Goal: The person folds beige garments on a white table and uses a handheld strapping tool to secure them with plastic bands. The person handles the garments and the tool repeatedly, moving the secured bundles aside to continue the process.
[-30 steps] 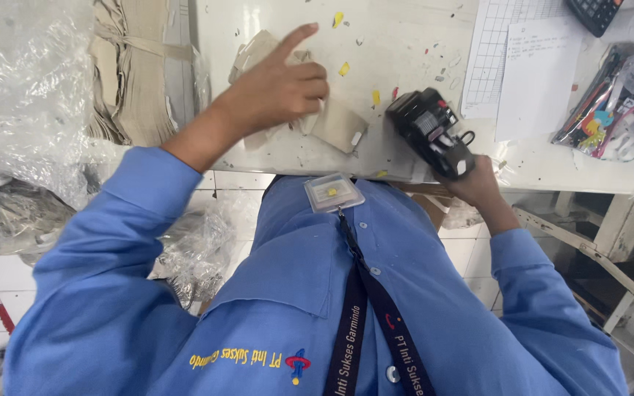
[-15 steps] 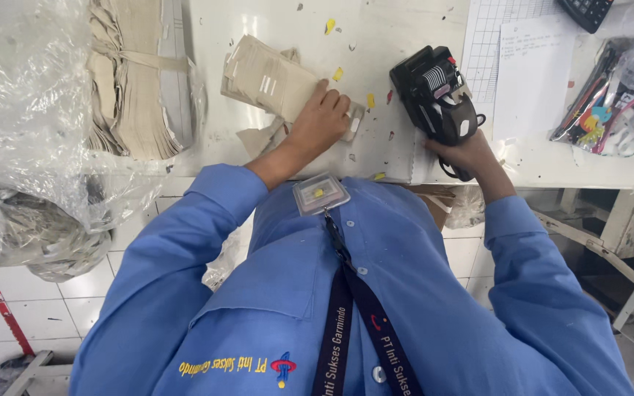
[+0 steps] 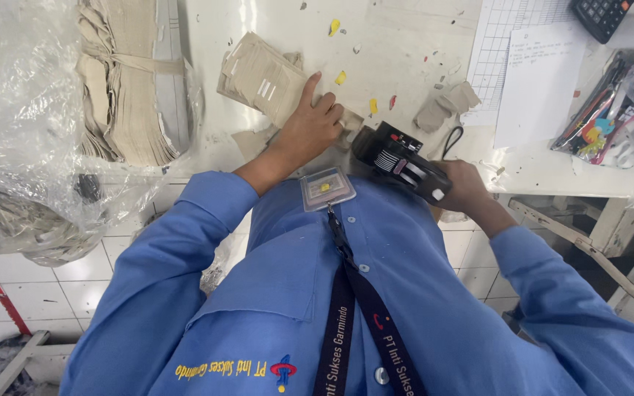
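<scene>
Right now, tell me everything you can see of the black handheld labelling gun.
The labelling gun is a black plastic handheld tool with a ribbed pale roller window, small red marks on top and a white spot near its rear. It lies tilted, nose pointing up-left toward the beige fabric pieces, at the near edge of the white table. The right hand grips its rear handle. The left hand rests on the fabric just beside its nose; whether the nose touches the fabric cannot be told.
</scene>
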